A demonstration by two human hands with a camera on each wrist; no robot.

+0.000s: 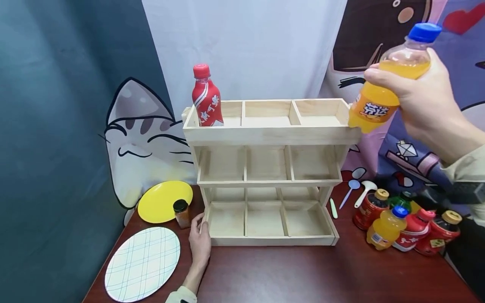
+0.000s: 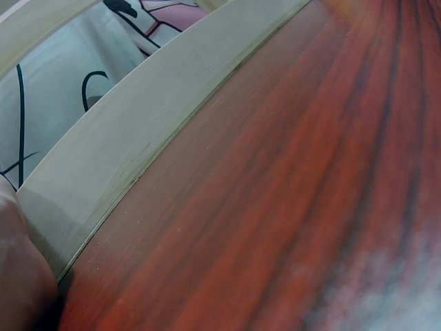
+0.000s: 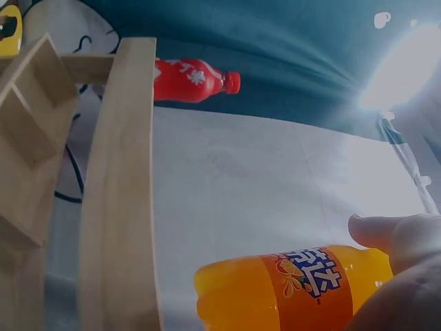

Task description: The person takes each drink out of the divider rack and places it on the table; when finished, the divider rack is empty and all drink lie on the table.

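My right hand (image 1: 428, 97) grips an orange soda bottle (image 1: 379, 99) with a blue cap around its upper part. The bottle leans, its base close to the right end of the top tier of a wooden three-tier rack (image 1: 270, 135). In the right wrist view the same soda bottle (image 3: 303, 289) shows its orange label beside the rack. A red cola bottle (image 1: 207, 97) stands in the top tier's left compartment. My left hand (image 1: 200, 242) rests against the lower left side of the rack, its fingers partly hidden behind the side panel.
Several drink bottles (image 1: 385, 229) stand on the table at right, near a blue spoon (image 1: 354, 185), a white ladle (image 1: 366, 191) and a green-handled utensil (image 1: 333, 208). At left lie a yellow plate (image 1: 159, 202), a black-lidded jar (image 1: 182, 214) and a checked plate (image 1: 142, 265).
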